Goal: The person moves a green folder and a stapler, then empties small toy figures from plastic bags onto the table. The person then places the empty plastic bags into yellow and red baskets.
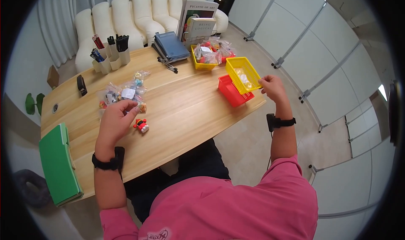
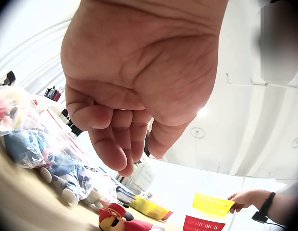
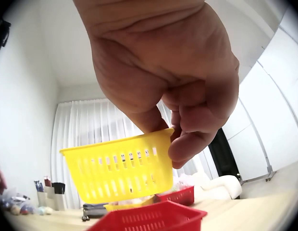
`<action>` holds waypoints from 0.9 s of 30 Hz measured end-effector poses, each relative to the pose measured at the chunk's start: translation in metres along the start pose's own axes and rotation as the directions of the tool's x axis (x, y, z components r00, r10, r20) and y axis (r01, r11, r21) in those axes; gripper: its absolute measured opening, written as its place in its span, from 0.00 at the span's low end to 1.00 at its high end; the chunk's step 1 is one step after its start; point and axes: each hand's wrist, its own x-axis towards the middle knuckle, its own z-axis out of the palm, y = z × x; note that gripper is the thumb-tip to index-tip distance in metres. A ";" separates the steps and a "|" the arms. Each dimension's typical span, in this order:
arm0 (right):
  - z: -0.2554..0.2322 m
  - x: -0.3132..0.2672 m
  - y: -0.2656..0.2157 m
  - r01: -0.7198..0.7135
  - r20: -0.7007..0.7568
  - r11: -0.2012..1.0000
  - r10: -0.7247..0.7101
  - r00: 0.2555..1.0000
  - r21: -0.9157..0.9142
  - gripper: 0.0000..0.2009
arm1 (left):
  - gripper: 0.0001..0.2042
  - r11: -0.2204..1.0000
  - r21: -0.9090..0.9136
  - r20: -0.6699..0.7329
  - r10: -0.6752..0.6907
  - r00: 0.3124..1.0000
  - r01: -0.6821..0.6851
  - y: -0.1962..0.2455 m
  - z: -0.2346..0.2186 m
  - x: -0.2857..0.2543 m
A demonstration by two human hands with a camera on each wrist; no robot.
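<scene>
Left to right, by red basket (image 1: pixel 241 100): far left, smooth green folder (image 1: pixel 59 164), wood-grain table (image 1: pixel 177 113); left, crinkly clear bags (image 1: pixel 113 90) of toys; left hand (image 1: pixel 116 120) empty, fingers loosely bent, near glossy red figurine (image 1: pixel 141 126); behind, cream ribbed sofa (image 1: pixel 141 16); just above, slotted yellow plastic basket (image 3: pixel 120 168), rim pinched by right hand (image 1: pixel 274 88); right, flat white panels (image 1: pixel 303 42).

Two yellow baskets (image 1: pixel 204 66) and two red baskets (image 1: pixel 230 93) are showing, four in all.
Two upright books (image 1: pixel 201 27) are standing far, one loose figurine (image 1: pixel 141 126) is lying near, one black stapler (image 1: pixel 82 85) is sitting left; the bagged toys (image 1: pixel 128 93) on the left are overlapping too much for counting.
</scene>
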 end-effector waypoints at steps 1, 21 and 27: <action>-0.002 -0.006 -0.015 0.003 -0.011 0.999 -0.003 1.000 0.050 0.10 | 0.13 1.000 -0.004 0.015 0.011 1.000 -0.011 0.000 0.000 0.000; 0.168 -0.104 -0.107 0.825 0.102 0.557 -0.819 0.565 -0.099 0.09 | 0.12 0.994 -0.064 0.143 0.091 0.986 -0.083 0.041 0.004 0.002; 0.182 -0.118 -0.103 0.897 0.473 0.442 -0.785 0.400 -0.026 0.16 | 0.14 0.736 0.394 0.465 0.356 0.811 -0.550 0.065 0.078 0.065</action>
